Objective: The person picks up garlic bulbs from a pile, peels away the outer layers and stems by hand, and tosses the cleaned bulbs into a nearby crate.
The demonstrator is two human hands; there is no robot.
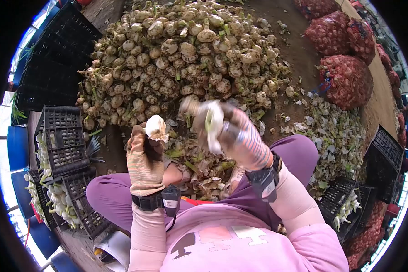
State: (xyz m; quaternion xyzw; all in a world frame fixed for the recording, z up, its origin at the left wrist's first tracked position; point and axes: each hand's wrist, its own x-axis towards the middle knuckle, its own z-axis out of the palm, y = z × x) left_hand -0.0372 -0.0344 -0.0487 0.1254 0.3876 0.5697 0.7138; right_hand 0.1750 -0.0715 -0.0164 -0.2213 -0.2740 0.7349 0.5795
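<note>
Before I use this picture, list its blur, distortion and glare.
Head view: the right hand is smeared, likely by motion; the left hand and its pale bulb look sharper; same head view: fisheye distortion bows the scene inside a dark border; both side edges glare white.

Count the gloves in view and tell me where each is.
2: one on the left hand, which holds a white bulb; one on the blurred right hand. Others may lie hidden.

The left wrist box bears a pale label with one tiny dark character, probably 左. The marking on the right wrist box is too small and blurred to read.
</note>
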